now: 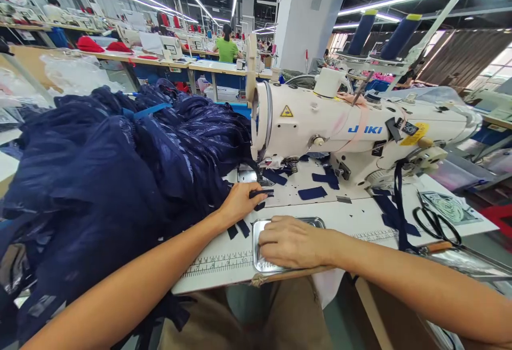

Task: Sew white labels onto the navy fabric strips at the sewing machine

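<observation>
1. Right hand (294, 240): nearest item, 6 o'clock of centre. It lies palm down on a shallow metal tray (312, 222) with the fingers loosely extended toward 9 o'clock and closed on nothing. Whether anything lies under the palm cannot be told.
2. Left hand (240, 200): just beyond, at 11 o'clock of the right hand. The fingers are closed in a pinch on a short navy strip (262, 193), whose free end points to 3 o'clock. The wrist rests against the fabric heap.
3. Loose strips (238, 229): two, navy, flat on the table between the hands, at 9 o'clock of the tray.
4. Printed ruler (218, 263): along the near edge of the white table (360, 216).
5. Fabric heap (100, 174): dark navy and gathered, filling the 9 o'clock side.
6. Scissors (434, 223): black-handled, at 3 o'clock, well apart from both hands.
7. Cut navy patches (312, 193): on the machine bed, at 1 o'clock of the left hand.
8. Sewing machine (344, 126): white, at 2 o'clock, with its needle end just beyond the left hand.
9. Thread cones (362, 31): two, navy, upright, at 1 o'clock.
10. Co-worker in green top (226, 49): back turned, far off at 12 o'clock.
</observation>
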Demonstrator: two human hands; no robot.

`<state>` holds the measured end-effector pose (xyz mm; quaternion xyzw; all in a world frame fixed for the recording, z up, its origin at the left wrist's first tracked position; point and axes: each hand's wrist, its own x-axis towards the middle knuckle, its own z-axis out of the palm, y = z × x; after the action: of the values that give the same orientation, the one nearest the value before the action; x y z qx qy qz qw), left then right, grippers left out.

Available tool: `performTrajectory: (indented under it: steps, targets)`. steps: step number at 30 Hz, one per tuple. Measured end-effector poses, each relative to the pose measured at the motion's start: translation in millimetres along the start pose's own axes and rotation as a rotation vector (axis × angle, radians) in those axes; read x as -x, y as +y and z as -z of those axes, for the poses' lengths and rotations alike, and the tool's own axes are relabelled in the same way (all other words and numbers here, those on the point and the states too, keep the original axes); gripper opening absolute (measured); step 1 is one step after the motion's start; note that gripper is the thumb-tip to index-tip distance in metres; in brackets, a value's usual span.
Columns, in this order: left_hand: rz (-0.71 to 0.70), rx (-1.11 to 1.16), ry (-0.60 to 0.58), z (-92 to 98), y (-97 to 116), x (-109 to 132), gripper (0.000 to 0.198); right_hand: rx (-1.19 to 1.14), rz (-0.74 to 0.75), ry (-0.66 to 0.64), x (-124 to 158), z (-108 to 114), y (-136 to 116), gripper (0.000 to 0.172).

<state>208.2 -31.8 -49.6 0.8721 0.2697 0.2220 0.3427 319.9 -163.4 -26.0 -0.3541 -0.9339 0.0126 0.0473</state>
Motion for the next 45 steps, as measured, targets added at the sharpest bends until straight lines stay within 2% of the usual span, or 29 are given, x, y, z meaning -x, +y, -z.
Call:
performTrajectory:
  steps: [3, 6, 9, 13, 19, 26, 29, 32, 34, 39, 43, 45]
  targets:
    - [0.009, 0.084, 0.006, 0.0, -0.4, -0.7, 0.018, -0.183, -0.09, 0.174, 6.4, -0.6, 3.0, 0.023]
    - [0.056, 0.224, 0.016, 1.7, 1.2, -0.8, 0.018, -0.468, -0.31, 0.448, 13.1, 6.5, 5.9, 0.02]
    - [0.125, 0.374, 0.007, 4.8, 3.8, -0.7, 0.022, -0.64, -0.506, 0.684, 17.4, 11.7, 10.2, 0.025]
    - [0.205, 0.509, 0.017, 8.1, 7.1, -0.5, 0.027, -0.776, -0.633, 0.857, 12.3, 7.6, 16.0, 0.031]
    - [0.308, 0.591, -0.008, 12.9, 16.1, 5.1, 0.029, -0.895, -0.624, 0.91, -12.2, -0.8, 24.3, 0.031]
    - [0.334, 0.602, -0.088, 25.5, 29.5, 11.0, 0.041, -0.619, -0.611, 0.899, -22.1, -0.5, 35.3, 0.035]
    - [0.37, 0.602, -0.088, 24.5, 26.9, 10.6, 0.043, -0.524, -0.607, 0.864, -22.6, 0.8, 34.2, 0.032]
    - [0.394, 0.64, -0.047, 19.5, 20.4, 9.5, 0.037, -0.523, -0.631, 0.841, -21.9, -0.1, 32.1, 0.032]
    - [0.404, 0.692, -0.019, 17.0, 17.3, 8.8, 0.033, -0.573, -0.674, 0.856, -19.9, -2.9, 32.6, 0.033]
    - [0.484, 0.733, 0.011, 17.8, 19.2, 9.2, 0.031, -0.827, -0.835, 0.995, -15.1, -9.4, 42.0, 0.029]
    - [0.491, 0.723, 0.021, 18.2, 20.0, 9.8, 0.031, -1.12, -0.878, 0.92, -21.3, -7.2, 47.7, 0.025]
    - [0.48, 0.718, 0.018, 17.4, 17.5, 8.8, 0.032, -1.19, -0.888, 0.895, -26.2, -5.7, 48.3, 0.023]
